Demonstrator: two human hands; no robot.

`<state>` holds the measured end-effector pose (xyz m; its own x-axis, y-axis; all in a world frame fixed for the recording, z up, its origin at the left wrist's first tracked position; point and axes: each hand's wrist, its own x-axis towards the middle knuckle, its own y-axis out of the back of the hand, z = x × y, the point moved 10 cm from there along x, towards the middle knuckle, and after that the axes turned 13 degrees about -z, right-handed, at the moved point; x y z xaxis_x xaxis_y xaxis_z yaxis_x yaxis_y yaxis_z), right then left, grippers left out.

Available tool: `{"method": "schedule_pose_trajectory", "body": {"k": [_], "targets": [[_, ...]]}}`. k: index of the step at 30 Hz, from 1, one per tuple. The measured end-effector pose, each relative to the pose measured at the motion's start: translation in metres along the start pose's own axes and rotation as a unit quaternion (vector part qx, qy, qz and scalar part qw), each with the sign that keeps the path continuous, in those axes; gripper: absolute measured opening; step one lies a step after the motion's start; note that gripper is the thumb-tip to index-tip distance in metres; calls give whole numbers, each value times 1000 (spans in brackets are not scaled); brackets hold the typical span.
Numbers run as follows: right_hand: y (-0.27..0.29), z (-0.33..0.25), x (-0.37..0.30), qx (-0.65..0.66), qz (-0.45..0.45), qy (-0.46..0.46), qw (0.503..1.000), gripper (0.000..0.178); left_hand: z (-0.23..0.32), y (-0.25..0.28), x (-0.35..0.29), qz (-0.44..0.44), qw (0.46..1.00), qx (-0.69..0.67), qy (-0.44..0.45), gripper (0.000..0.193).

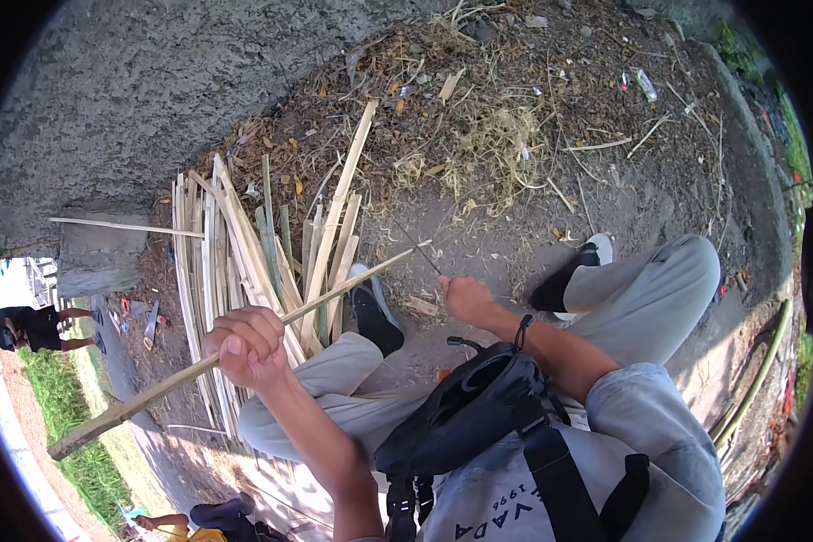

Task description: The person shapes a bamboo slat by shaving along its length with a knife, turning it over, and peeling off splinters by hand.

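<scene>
My left hand [247,347] is closed round a long bamboo strip [158,390]. The strip slants from its thick end at the lower left up to a thin tip in the middle of the view. In my right hand [466,299] is a thin, dark-bladed knife [427,260], its handle hidden in the closed fingers. The blade crosses the strip close to the thin tip and appears to touch it. Beyond my left hand lies a pile of split bamboo strips [235,262], pale and partly green, beside my left shoe [376,312].
A rough grey slab [154,99] borders the far left. Curly shavings [501,149] and dry leaves litter the ground ahead. My right shoe [569,275] stands right of the knife. A black bag [465,402] hangs at my front. Another person [36,328] is at the left edge.
</scene>
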<state>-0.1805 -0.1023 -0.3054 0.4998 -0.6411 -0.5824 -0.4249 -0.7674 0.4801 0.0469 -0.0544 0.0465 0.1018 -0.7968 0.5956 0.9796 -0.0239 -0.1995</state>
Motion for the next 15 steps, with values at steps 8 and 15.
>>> {"method": "schedule_pose_trajectory", "body": {"k": [8,15], "targets": [[1,-34,-25,31,-2,8,999,60,-8,10,3,35,999,14,32,40],[-6,36,1,-8,-13,-59,998,60,-6,16,-4,20,998,39,45,41]]}}
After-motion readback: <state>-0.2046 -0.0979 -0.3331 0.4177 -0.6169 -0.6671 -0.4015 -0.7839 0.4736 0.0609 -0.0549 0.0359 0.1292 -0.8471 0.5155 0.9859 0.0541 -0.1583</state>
